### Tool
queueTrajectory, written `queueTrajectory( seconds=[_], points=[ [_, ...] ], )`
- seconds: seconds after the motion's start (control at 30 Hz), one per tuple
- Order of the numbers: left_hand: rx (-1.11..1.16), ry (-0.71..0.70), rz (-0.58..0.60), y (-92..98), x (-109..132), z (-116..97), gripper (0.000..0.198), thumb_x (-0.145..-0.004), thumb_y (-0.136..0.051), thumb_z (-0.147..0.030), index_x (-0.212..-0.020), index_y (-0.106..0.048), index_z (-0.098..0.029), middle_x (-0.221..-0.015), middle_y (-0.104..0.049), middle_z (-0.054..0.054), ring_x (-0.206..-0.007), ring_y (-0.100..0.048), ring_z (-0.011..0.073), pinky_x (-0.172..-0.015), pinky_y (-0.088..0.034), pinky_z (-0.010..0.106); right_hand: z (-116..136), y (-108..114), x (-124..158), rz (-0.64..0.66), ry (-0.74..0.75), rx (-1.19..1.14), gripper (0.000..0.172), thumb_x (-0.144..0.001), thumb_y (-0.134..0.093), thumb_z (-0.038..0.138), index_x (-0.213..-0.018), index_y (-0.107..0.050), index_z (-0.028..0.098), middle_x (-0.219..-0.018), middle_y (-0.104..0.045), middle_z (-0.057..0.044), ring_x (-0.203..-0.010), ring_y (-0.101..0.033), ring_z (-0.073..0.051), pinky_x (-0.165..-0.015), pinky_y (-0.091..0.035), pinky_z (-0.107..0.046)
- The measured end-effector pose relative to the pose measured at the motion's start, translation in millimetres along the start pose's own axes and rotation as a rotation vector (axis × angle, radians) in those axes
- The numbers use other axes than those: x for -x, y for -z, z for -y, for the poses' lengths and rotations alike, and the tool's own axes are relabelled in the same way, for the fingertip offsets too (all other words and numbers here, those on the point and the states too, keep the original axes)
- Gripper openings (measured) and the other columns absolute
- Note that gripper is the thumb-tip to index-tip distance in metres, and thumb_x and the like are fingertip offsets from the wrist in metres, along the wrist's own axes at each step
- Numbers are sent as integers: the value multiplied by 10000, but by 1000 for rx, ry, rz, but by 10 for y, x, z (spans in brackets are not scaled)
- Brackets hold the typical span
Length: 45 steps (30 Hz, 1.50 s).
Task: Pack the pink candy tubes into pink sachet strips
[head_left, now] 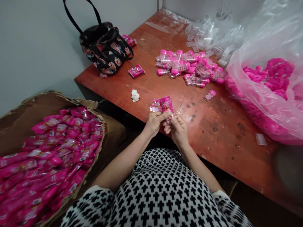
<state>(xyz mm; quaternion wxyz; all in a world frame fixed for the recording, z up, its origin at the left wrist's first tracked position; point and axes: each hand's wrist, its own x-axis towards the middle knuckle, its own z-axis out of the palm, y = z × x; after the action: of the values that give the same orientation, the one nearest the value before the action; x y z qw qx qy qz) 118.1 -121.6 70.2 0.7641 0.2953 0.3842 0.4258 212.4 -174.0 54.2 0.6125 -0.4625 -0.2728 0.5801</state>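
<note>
Head view: looks like the sleeving step tbh, left hand [153, 123] pinching a pink printed wrapper [167, 102] and right hand [180, 129] a bead-filled tube [168, 120] by the near edge of the scuffed reddish counter [153, 86], fingers kinda hiding the join, so next move wants careful lining up, pale wall [35, 47] beyond.

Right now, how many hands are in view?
2: the left hand and the right hand, both on the pink wrapper by the near edge of the table. Some fingers are partly hidden.
</note>
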Motion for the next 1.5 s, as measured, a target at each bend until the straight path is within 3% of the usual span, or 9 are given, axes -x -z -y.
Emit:
queueTrajectory(
  seconds=[0.23, 0.47, 0.67, 0.73, 0.87, 1.0, 1.2, 1.33, 1.5],
  points=[
    [49, 17, 11, 78, 72, -37, 301, -558, -830, -334, -631, -676, -85, -574, -621, 39, -475, -544, 93, -447, -455, 222, 70, 29, -64, 50, -35, 51, 425, -639, -757, 463, -798, -443, 226, -603, -677, 63, -462, -637, -111, -424, -530, -202],
    [49, 26, 162, 177, 329, -92, 287, -675, -762, -361, -631, -676, -90, -650, -654, 79, -626, -632, 159, -666, -530, 306, 117, -105, -223, 197, -13, 173, 483, -617, -754, 485, -734, -356, 238, -445, -571, 118, -295, -502, -79, -276, -347, -139],
    [184, -466, -503, 676, 654, -447, 545, -741, -485, -710, -895, -695, -231, -963, -722, 46, -885, -674, 181, -792, -549, 312, 217, -78, -228, 171, 0, 233, 416, -692, -675, 548, -749, -416, 227, -518, -631, 74, -355, -548, -80, -319, -384, -148],
    [64, -539, -585, 807, 577, -457, 585, -754, -439, -725, -986, -678, -244, -1008, -716, 56, -924, -674, 192, -829, -539, 337, 232, 11, -241, 87, 23, 273, 383, -728, -653, 534, -748, -436, 219, -529, -633, 64, -363, -549, -71, -322, -378, -139],
    [-602, -565, -350, 792, 75, -229, 394, -696, -720, -438, -1039, -684, -246, -1208, -648, 73, -1211, -535, 242, -1075, -345, 427, 231, 100, -243, 55, 21, 337, 355, -748, -641, 521, -758, -471, 210, -546, -637, 54, -374, -546, -67, -335, -393, -145],
    [-1005, -643, -209, 667, -388, -12, 250, -712, -725, -253, -961, -715, -269, -1284, -600, 60, -1361, -352, 278, -1153, -67, 513, 257, 120, -199, 66, 21, 380, 334, -748, -658, 489, -747, -491, 200, -541, -630, 53, -378, -536, -68, -352, -408, -157],
    [-1069, -669, -221, 726, -449, 63, 155, -780, -649, -256, -910, -721, -301, -1258, -618, 28, -1363, -348, 259, -1146, -67, 539, 232, 149, -376, 39, 40, 476, 306, -766, -641, 470, -749, -508, 196, -574, -612, 45, -430, -528, -71, -395, -411, -172],
    [-988, -730, -249, 626, -334, 46, 191, -778, -650, -264, -952, -722, -294, -1251, -623, 39, -1339, -388, 255, -1148, -124, 515, 101, 50, -631, -4, 203, 464, 324, -701, -712, 383, -909, -540, 203, -827, -648, 16, -709, -602, -92, -618, -492, -205],
    [-683, -577, -234, 393, -158, -35, 377, -702, -730, -324, -1071, -694, -253, -1208, -648, 68, -1180, -555, 266, -1071, -355, 450, 145, 3, -796, 94, 100, 273, 378, -702, -680, 336, -994, -474, 212, -598, -503, 113, -497, -482, -65, -502, -412, -189]
  ],
)
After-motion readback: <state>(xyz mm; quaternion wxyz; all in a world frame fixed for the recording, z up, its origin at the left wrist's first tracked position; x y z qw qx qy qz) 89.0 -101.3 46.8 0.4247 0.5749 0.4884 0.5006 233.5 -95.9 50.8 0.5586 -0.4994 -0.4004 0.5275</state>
